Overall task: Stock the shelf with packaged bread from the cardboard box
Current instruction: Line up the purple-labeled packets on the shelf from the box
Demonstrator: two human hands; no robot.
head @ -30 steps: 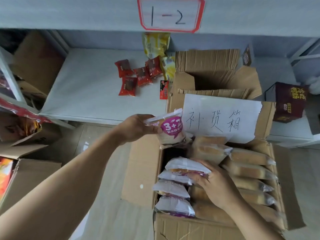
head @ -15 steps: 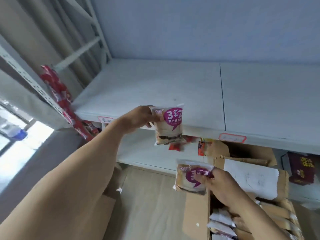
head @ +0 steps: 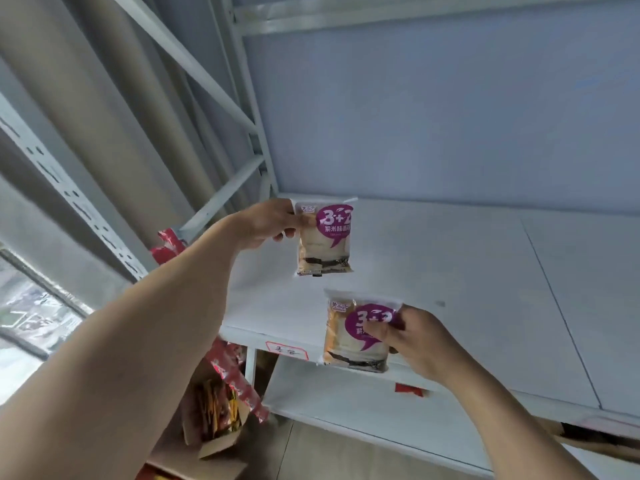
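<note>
A: Where are the bread packs?

B: Two show, both in the air over the white shelf (head: 450, 271). The upper bread pack (head: 323, 237) hangs upright from the left hand (head: 266, 221), which pinches its top left corner; the fingertips behind the wrapper are hidden. The lower bread pack (head: 358, 330) is held by the right hand (head: 415, 341), with the thumb curled over the purple "3+2" bubble, so part of the print is covered.

A: Does either pack touch the shelf?

B: The upper one hangs above the board near its back left corner; I can't tell whether its bottom edge touches. The lower one sits in front of the shelf's front edge, and its lower part covers that edge.

A: What about the grip on each?

B: Each hand has its fingers closed on its own pack. The right hand's other fingers are behind the wrapper, out of sight.

A: And the cardboard box?

B: Only a brown sliver (head: 595, 441) shows at the lower right, under the shelf and behind the right forearm; it is too cut off to say which box it is.

A: Anything else?

B: A red-bordered price label (head: 286, 349) on the shelf's front edge, its writing too blurred to read. Below at left, an open carton (head: 214, 445) with red and yellow snack packets (head: 221, 407), blurred. The lower shelf (head: 346, 403) carries a small red packet (head: 408, 389), half hidden by the right wrist.
</note>
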